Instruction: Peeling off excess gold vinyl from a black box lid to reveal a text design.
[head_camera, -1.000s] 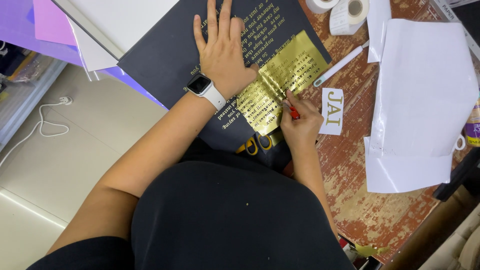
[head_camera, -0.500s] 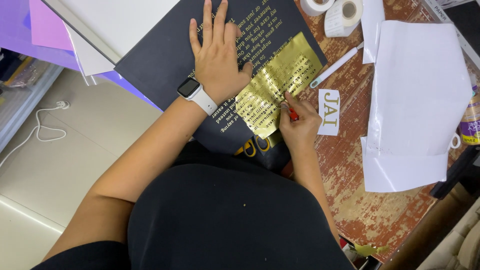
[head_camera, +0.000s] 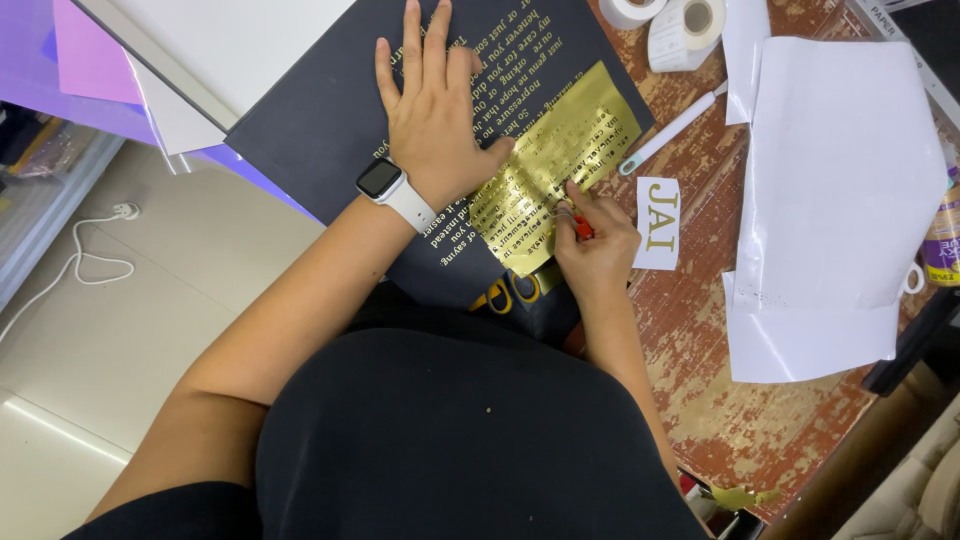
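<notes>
A dark navy board (head_camera: 330, 110) with gold lettering lies on the worn red-brown table (head_camera: 730, 420). A gold foil sheet (head_camera: 570, 150) lies across its lower right part. My left hand (head_camera: 435, 115), with a white watch on the wrist, presses flat on the board beside the foil, fingers spread. My right hand (head_camera: 595, 245) pinches a small red-handled tool (head_camera: 582, 227) with its tip on the foil's lower edge. A small white paper with gold letters (head_camera: 660, 222) lies just right of that hand.
Large white paper sheets (head_camera: 840, 190) cover the right of the table. Two rolls of white tape (head_camera: 690, 25) and a white pen-like tool (head_camera: 670, 130) lie at the top. White and purple sheets (head_camera: 90, 60) stack at upper left. A white cable (head_camera: 80, 265) lies on the floor.
My left hand has shifted a little on the board. My right hand stays at the foil's lower edge with the tool.
</notes>
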